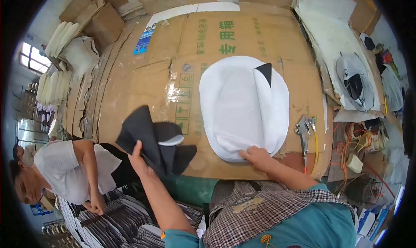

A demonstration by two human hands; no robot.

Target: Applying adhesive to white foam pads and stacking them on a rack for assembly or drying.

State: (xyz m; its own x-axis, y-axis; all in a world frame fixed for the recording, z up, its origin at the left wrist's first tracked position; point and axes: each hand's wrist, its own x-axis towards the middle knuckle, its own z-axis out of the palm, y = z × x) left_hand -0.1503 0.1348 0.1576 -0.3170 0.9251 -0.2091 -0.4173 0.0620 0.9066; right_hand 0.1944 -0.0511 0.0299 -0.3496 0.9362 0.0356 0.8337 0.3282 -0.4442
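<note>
My left hand is closed around a folded bunch of black fabric pieces, held above the near left part of the cardboard-covered table. A bit of white underside shows among the folds. To the right lies a stack of white oval sheets. A narrower sheet on top of it is folded over along its right side, and its black underside shows at the far corner. My right hand pinches the near edge of the white sheets, where the material wrinkles. Its fingertips are partly hidden.
A metal spray gun with a yellow hose lies near the table's right edge. Beyond that edge, a side surface bears another oval stack. Another person is at the left, beside piled black-and-white pieces. Cream-coloured padded shapes stand at the far left.
</note>
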